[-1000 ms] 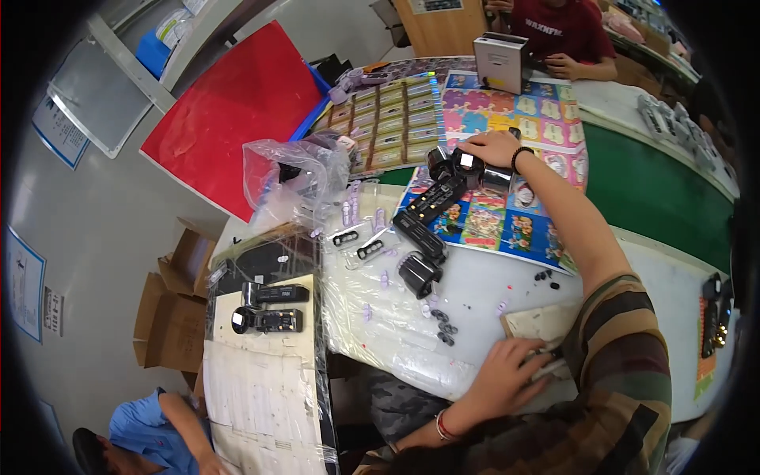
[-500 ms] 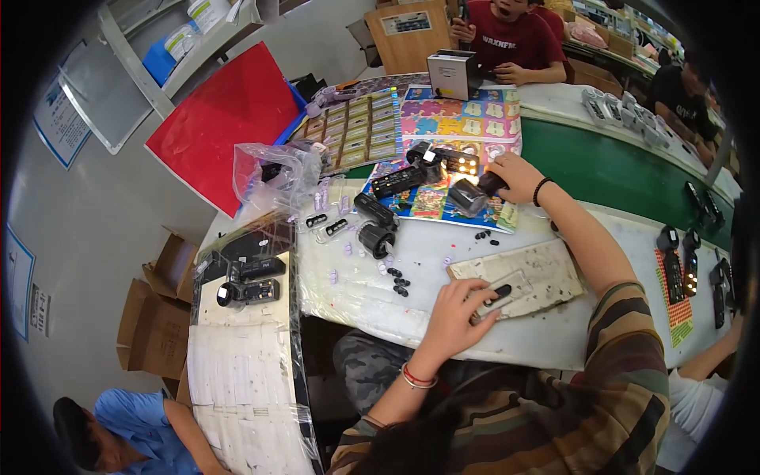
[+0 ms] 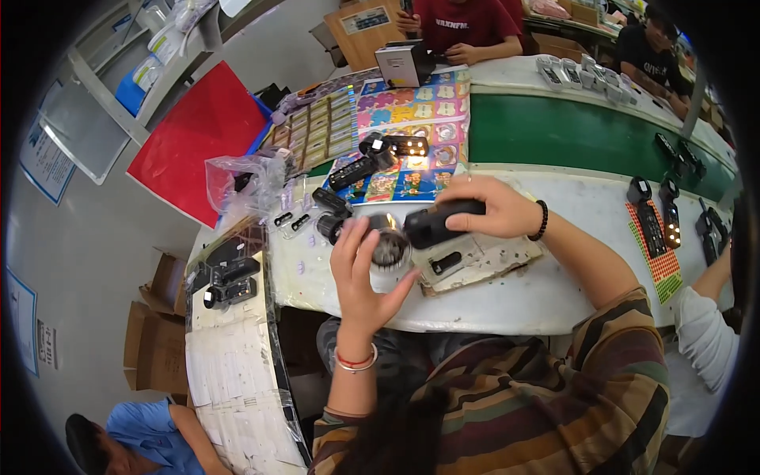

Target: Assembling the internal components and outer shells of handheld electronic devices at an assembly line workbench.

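Observation:
My right hand (image 3: 499, 210) is wrapped round the black handle of a handheld device (image 3: 431, 226), held above the work table. At the device's left end is a clear, round, cup-like part (image 3: 390, 250) that catches the light. My left hand (image 3: 360, 273) has its fingers and thumb spread around that clear part; whether they touch it I cannot tell. Just below the device, a small black oblong part (image 3: 447, 263) lies in a clear holder on a worn, pale board (image 3: 503, 269). Similar black devices (image 3: 352, 171) lie beyond my left hand, one with lit lamps (image 3: 408, 146).
Colourful printed sheets (image 3: 451, 111) cover the table's far side, beside a clear plastic bag (image 3: 241, 182). More black devices (image 3: 229, 293) sit on the left side table (image 3: 229, 348). A green strip (image 3: 554, 134) crosses behind. Several people sit around; a box (image 3: 400, 65) stands opposite.
My right hand has come nearer and left with the black device lifted off the sheets. My left hand has left the small black part on the board and risen to the device's clear end.

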`<state>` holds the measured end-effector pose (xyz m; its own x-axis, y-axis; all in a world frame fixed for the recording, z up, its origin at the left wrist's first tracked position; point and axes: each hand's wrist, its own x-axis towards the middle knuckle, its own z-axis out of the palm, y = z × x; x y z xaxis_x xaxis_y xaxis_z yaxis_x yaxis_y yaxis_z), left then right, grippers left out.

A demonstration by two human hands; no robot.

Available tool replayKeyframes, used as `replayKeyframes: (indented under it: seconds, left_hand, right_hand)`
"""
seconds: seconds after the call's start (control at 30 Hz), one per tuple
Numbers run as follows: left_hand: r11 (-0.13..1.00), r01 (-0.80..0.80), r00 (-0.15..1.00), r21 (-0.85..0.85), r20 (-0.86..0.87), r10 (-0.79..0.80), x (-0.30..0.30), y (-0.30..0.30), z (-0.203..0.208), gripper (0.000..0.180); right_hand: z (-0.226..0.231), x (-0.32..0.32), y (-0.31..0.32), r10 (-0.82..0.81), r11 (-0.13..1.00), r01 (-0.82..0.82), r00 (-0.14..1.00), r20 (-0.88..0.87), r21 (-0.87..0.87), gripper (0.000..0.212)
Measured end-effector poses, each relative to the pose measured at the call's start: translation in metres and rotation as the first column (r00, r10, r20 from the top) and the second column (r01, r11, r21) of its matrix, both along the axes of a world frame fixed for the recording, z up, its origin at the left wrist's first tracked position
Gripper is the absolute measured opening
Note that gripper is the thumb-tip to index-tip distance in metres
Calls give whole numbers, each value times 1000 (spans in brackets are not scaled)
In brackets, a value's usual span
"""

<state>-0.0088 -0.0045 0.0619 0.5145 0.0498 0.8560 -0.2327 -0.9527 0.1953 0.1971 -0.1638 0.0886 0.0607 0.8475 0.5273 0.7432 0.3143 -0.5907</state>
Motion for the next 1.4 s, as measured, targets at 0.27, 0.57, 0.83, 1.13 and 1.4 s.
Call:
replayKeyframes:
  seconds: [0.27, 0.57, 0.83, 1.13, 1.4]
  left_hand:
    - [650, 190, 965, -736, 18, -261, 3, -6, -20, 59]
    - [881, 58, 974, -470, -166, -153, 4, -8, -34, 41]
    - [861, 55, 980, -505, -136, -142, 11, -7, -50, 36]
    - [795, 29, 983, -605, -129, -134, 8, -5, -68, 33]
    - [691, 22, 966, -722, -162, -201, 11, 2, -66, 34]
  right_hand:
    - [-29, -38, -5, -133, 989, 103, 933, 335, 107, 59]
    - [-54, -19, 2, -51, 995, 1, 867, 496, 100, 60]
    - [-54, -15, 3, -20, 1000, 8, 847, 531, 25, 53]
    - [-58, -19, 7, 0, 998, 34, 858, 513, -58, 52]
    - [-56, -19, 19, 63, 967, 71, 863, 501, -243, 51]
